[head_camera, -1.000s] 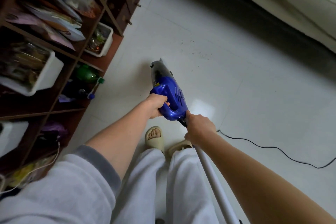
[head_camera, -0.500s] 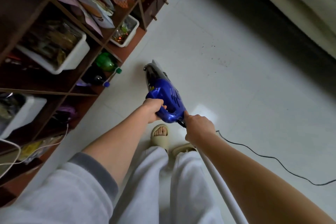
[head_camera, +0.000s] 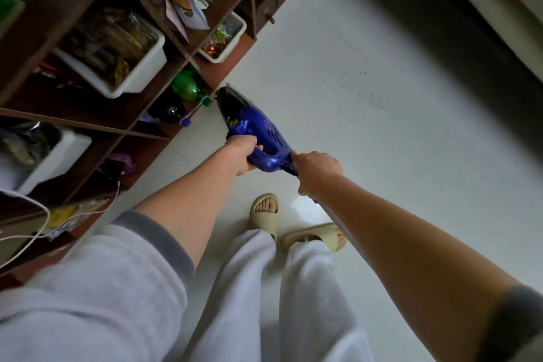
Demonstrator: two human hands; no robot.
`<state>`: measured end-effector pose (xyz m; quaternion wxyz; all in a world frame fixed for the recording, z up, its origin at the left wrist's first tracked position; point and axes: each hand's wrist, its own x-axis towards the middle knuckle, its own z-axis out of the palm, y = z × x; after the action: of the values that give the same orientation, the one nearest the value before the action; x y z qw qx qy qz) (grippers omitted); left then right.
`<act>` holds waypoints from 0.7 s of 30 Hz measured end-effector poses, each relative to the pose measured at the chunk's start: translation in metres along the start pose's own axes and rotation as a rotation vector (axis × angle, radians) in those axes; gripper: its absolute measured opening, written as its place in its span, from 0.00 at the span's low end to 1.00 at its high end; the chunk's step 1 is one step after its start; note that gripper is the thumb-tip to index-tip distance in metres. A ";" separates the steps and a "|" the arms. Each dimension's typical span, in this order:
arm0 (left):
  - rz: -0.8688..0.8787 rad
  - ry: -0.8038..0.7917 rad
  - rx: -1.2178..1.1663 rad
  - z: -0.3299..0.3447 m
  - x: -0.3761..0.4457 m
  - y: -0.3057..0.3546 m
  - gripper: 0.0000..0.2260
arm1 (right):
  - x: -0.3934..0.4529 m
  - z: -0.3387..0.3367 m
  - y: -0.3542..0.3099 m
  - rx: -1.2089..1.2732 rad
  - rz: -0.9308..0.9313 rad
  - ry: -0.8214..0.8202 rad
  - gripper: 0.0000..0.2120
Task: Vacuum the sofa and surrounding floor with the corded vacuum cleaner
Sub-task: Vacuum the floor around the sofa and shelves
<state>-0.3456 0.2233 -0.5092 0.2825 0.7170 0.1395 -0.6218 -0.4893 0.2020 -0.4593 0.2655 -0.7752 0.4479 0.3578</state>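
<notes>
Both hands are gripping the blue handheld vacuum cleaner [head_camera: 258,135], holding it out above the white tiled floor [head_camera: 396,156] right beside the wooden shelf unit [head_camera: 97,123]. The left hand [head_camera: 242,154] is wrapping its fingers round the blue handle; the right hand [head_camera: 318,169] is clenching round the black part at the rear end. The dark nose is pointing away from the person, toward the green bottle [head_camera: 188,88] lying on the lowest shelf. Beige slippers [head_camera: 266,214] are standing just beneath. Dark specks [head_camera: 361,82] are dotting the tiles ahead.
</notes>
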 end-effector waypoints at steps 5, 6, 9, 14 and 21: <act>-0.066 0.043 -0.035 -0.025 -0.011 -0.038 0.18 | -0.028 0.021 -0.015 0.008 -0.062 -0.033 0.24; -0.075 0.054 -0.026 -0.027 -0.013 -0.046 0.18 | -0.035 0.026 -0.016 0.014 -0.063 -0.049 0.25; -0.126 0.100 0.006 -0.030 -0.026 -0.069 0.17 | -0.062 0.036 -0.015 0.041 -0.061 -0.148 0.28; -0.159 0.079 0.005 -0.017 -0.043 -0.093 0.18 | -0.089 0.040 0.000 0.036 -0.039 -0.171 0.26; -0.178 0.011 -0.005 0.019 -0.062 -0.111 0.17 | -0.112 0.041 0.036 0.005 0.018 -0.187 0.21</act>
<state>-0.4335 0.3103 -0.4762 0.2270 0.7046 0.2058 -0.6400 -0.5729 0.2722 -0.3988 0.3047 -0.7337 0.4290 0.4299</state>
